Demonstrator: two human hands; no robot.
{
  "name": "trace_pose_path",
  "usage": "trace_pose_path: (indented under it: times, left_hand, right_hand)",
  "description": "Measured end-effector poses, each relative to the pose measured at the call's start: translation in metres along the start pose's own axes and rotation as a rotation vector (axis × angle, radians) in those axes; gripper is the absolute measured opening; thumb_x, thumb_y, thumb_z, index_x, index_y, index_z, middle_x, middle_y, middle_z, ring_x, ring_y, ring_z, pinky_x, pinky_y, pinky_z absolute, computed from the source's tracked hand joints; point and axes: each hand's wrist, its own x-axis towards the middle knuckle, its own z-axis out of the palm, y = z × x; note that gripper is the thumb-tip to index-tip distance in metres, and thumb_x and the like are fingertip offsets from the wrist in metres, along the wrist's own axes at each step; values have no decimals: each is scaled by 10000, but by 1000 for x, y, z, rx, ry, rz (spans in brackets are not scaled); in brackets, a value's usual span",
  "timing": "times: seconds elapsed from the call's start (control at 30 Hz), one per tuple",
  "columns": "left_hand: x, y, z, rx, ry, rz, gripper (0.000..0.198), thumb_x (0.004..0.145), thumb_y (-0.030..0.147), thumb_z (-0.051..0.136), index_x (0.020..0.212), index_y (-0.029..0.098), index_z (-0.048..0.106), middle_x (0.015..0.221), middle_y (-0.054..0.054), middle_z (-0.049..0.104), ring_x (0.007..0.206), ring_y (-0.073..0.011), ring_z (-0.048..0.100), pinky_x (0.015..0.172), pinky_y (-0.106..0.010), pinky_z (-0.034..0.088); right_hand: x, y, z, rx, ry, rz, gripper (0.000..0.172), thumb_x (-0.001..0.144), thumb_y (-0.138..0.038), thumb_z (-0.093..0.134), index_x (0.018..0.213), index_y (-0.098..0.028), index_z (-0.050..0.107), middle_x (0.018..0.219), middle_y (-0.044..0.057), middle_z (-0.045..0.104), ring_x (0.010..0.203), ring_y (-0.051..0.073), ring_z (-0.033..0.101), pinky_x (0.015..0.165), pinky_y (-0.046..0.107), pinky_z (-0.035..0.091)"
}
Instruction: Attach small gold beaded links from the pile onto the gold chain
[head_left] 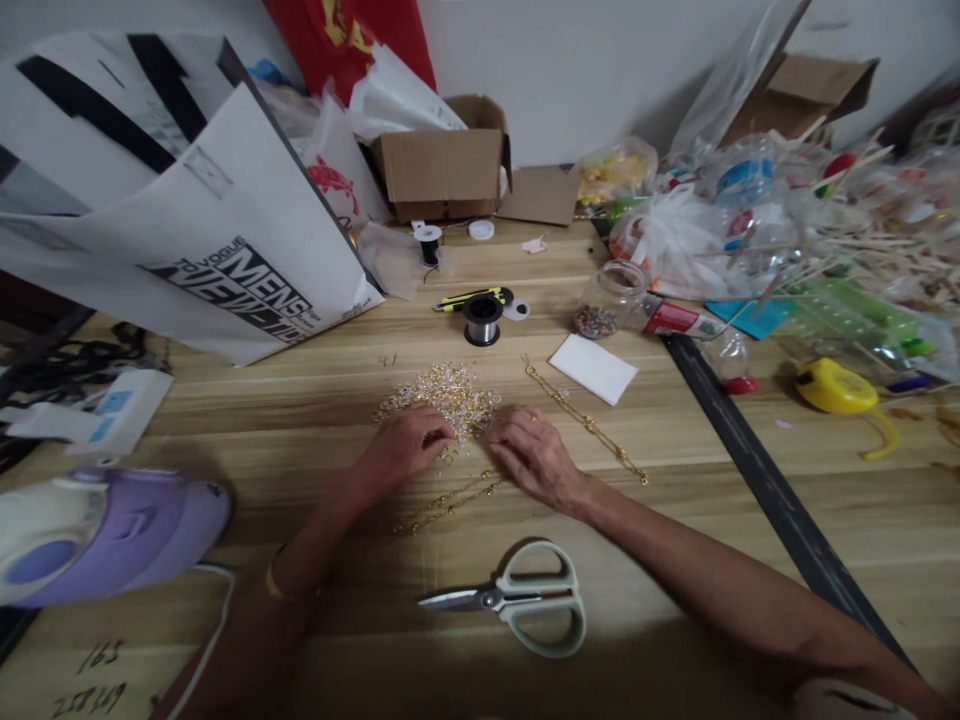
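Note:
A loose pile of small clear and gold beads (pixel 450 390) lies on the wooden table in front of me. My left hand (pixel 405 445) rests at its near left edge, thumb and fingers curled together. What they hold, if anything, is too small to make out. On the pile's right side is my right hand (pixel 536 460), a ring on one finger, its fingers bent and pressed together with the tips hidden. Just below the hands lies a gold beaded chain (pixel 450 500), one end close to my right fingers. Another gold chain (pixel 589 425) stretches out right of that hand.
White-handled scissors (pixel 544 598) lie nearest me. Beyond the beads stand a wire spool (pixel 482 320), a yellow cutter (pixel 461 300), a bead jar (pixel 604 305) and a white card (pixel 594 368). A purple appliance (pixel 150 530), a large bag (pixel 225 230) and a tape measure (pixel 836 387) flank them.

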Motion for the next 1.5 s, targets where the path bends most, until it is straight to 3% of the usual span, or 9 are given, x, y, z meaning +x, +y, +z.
trace_pose_path:
  times: [0.17,0.6,1.03,1.5]
  left_hand:
    - [-1,-1,-1,-7,-50,56,142,804,174,538,730,176,659,756,-44,647,767,-176,545,727,-291,390]
    - [-1,2,16,233,48,41,166,860,218,512,759,163,630,769,-45,609,802,-184,523,769,-310,398]
    - [2,-5,5,-325,190,-225,140,775,263,579,721,148,638,718,-21,649,660,-128,573,611,-229,431]
    - [1,-14,15,-547,252,-338,130,692,259,646,688,134,612,635,-5,630,585,-111,574,554,-204,433]
  right_hand:
    - [1,0,0,6,12,0,91,887,-165,454,882,-181,543,844,57,600,826,180,512,793,351,410]
    - [2,-1,-1,20,8,1,96,886,-157,450,887,-181,542,851,57,603,828,179,518,810,351,407]
    - [1,-1,-2,15,-2,19,100,889,-174,453,883,-178,552,845,57,610,835,185,525,803,356,405]
    - [1,-1,-2,2,7,10,101,886,-170,454,888,-176,555,860,63,611,854,184,527,805,351,408]
